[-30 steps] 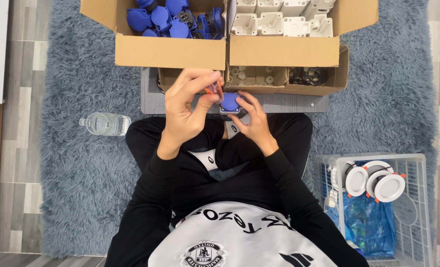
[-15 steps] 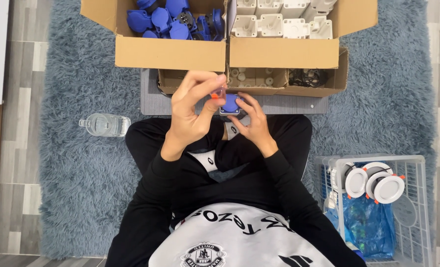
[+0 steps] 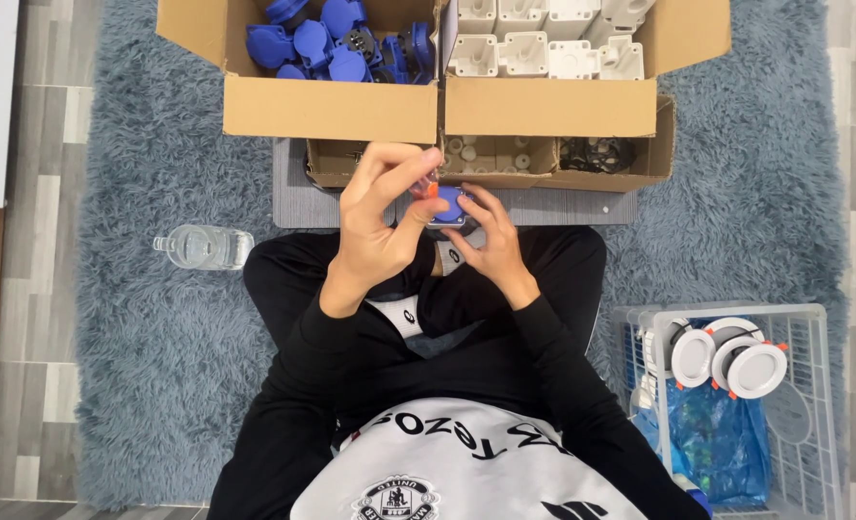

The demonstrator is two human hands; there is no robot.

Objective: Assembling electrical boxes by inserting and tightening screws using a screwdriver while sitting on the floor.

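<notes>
Blue plastic, round and smooth, sits between my hands above my crossed legs: a small blue part (image 3: 448, 205) that my right hand (image 3: 491, 241) cups from below, fingers curled around its edge. My left hand (image 3: 382, 226) is raised beside it, wrist bent, thumb and forefinger pinching a tiny orange clip (image 3: 433, 190) right against the part's rim. There is little free room here, since the hands are touching each other and hang just short of a low cardboard tray (image 3: 491, 164) of small white pieces. Beyond that stands a big cardboard box (image 3: 442, 106), flaps open, blue parts left and white blocky ones right. Left of my left hand a clear water bottle (image 3: 202, 247) lies on the shaggy grey-blue rug (image 3: 149, 337); right of my right hand, a white wire basket (image 3: 813, 404) holds round white lamps.
</notes>
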